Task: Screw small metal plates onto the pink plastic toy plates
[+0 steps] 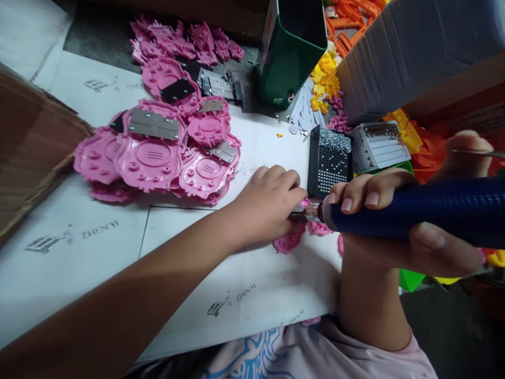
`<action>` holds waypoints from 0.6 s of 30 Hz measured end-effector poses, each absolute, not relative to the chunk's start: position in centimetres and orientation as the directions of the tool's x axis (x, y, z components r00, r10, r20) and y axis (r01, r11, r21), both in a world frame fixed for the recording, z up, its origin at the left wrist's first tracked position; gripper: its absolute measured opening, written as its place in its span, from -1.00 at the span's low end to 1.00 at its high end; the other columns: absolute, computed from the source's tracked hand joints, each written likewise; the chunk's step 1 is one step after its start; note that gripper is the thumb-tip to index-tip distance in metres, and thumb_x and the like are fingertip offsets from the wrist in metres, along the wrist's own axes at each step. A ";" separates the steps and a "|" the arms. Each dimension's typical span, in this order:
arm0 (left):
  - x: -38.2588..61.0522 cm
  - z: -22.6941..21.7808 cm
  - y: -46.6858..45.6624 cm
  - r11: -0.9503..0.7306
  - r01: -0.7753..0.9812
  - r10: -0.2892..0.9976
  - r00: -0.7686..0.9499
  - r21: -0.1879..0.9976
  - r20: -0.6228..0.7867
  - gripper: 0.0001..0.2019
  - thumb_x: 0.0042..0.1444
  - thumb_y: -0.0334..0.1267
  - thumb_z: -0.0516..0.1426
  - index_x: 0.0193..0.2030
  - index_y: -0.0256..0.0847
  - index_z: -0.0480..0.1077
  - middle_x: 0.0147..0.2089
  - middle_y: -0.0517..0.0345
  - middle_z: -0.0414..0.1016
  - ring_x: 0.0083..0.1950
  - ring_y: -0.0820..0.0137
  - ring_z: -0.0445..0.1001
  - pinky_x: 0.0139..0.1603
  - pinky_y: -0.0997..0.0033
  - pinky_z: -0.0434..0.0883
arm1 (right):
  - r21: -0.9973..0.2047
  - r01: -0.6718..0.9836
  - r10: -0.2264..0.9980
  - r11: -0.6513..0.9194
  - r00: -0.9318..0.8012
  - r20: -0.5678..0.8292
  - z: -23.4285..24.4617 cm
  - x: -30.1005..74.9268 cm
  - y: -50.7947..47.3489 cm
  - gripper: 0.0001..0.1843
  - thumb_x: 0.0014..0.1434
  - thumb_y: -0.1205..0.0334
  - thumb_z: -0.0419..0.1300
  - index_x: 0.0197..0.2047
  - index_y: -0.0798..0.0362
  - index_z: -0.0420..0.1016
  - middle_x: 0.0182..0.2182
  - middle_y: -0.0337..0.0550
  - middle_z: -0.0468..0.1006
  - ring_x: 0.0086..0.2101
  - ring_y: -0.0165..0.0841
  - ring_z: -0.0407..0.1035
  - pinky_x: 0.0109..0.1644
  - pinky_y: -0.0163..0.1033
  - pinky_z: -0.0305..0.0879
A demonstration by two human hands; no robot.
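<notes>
The right hand [379,251] has its grip closed around a blue electric screwdriver [414,210], fingers over the top of the barrel and thumb beneath; the tool's long axis runs almost level across the frame, from the right edge towards the centre, and its metal bit [305,213] points left. The bit meets a pink plastic piece [290,241] at the centre of the frame, just right of the left hand [268,205]; that hand's grip is closed down on the piece, fingers curled, pressing it flat to the white printed sheet [79,237] that covers the desk; most of the piece is hidden under the hand.

Just above the bit stands a black tray of screws [330,163], with a white tray [381,147] beside it to the right. In the upper left of centre lies a heap of pink pieces [158,152], several bearing grey metal plates [153,125]; loose plates [221,87] lie behind them. A green tin [292,52] stands at top centre; yellow parts [325,79] and orange parts [351,21] lie to its right; a brown cardboard flap [27,142] fills the left edge.
</notes>
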State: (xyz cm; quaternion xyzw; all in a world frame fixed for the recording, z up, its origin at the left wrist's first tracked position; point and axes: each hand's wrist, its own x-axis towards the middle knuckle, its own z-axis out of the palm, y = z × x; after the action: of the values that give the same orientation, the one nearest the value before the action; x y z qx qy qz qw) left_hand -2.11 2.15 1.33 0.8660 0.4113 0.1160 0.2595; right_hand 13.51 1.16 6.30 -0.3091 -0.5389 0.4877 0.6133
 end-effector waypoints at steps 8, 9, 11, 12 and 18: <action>-2.7 1.7 2.6 -0.488 0.600 0.754 0.655 0.634 -0.040 -0.58 0.06 -0.24 0.20 0.09 -0.22 0.42 0.07 -0.04 0.39 0.10 0.09 0.28 0.10 0.13 0.21 | -0.919 -0.254 0.942 0.301 -0.070 0.328 7.0 14.4 1.3 -0.50 -0.12 0.19 0.32 -0.03 -0.17 0.50 -0.53 -0.33 0.44 -0.57 -0.35 0.35 -0.40 -0.07 0.45; -2.9 1.7 2.7 -0.484 0.579 0.745 0.666 0.656 -0.038 -0.55 0.04 -0.26 0.20 0.12 -0.21 0.40 0.08 -0.03 0.38 0.12 0.09 0.28 0.12 0.13 0.20 | -0.918 -0.257 0.939 0.301 -0.089 0.332 6.9 14.4 1.3 -0.52 -0.11 0.18 0.32 -0.04 -0.20 0.50 -0.53 -0.34 0.43 -0.57 -0.35 0.35 -0.40 -0.07 0.45; -3.2 1.8 2.9 -0.481 0.528 0.717 0.696 0.700 -0.032 -0.51 -0.01 -0.32 0.20 0.13 -0.17 0.37 0.09 0.00 0.37 0.14 0.11 0.28 0.16 0.13 0.19 | -0.903 -0.281 0.920 0.326 -0.124 0.371 6.8 14.1 1.2 -0.55 -0.09 0.18 0.34 -0.05 -0.23 0.51 -0.53 -0.35 0.42 -0.59 -0.37 0.35 -0.42 -0.11 0.44; -3.4 1.8 3.0 -0.482 0.504 0.702 0.711 0.716 -0.028 -0.51 -0.04 -0.34 0.19 0.11 -0.15 0.37 0.09 0.02 0.37 0.15 0.12 0.28 0.17 0.14 0.19 | -0.902 -0.279 0.915 0.330 -0.138 0.378 6.7 14.0 1.2 -0.55 -0.08 0.18 0.35 -0.05 -0.23 0.50 -0.53 -0.35 0.42 -0.59 -0.38 0.35 -0.43 -0.12 0.44; -3.6 1.8 3.2 -0.506 0.484 0.677 0.736 0.714 -0.019 -0.60 -0.09 -0.39 0.20 -0.04 -0.14 0.39 0.07 0.06 0.38 0.16 0.11 0.27 0.15 0.14 0.17 | -0.916 -0.202 0.898 0.346 -0.209 0.386 6.8 13.1 0.8 -0.75 -0.03 0.16 0.35 -0.21 -0.18 0.53 -0.53 -0.29 0.44 -0.56 -0.33 0.38 -0.45 -0.14 0.39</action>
State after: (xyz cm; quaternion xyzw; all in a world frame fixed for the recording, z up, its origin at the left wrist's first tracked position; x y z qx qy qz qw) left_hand -3.58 3.15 1.82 0.8576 0.3382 0.1326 0.3641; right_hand 13.08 0.81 6.81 -0.2895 -0.6014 0.4930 0.5582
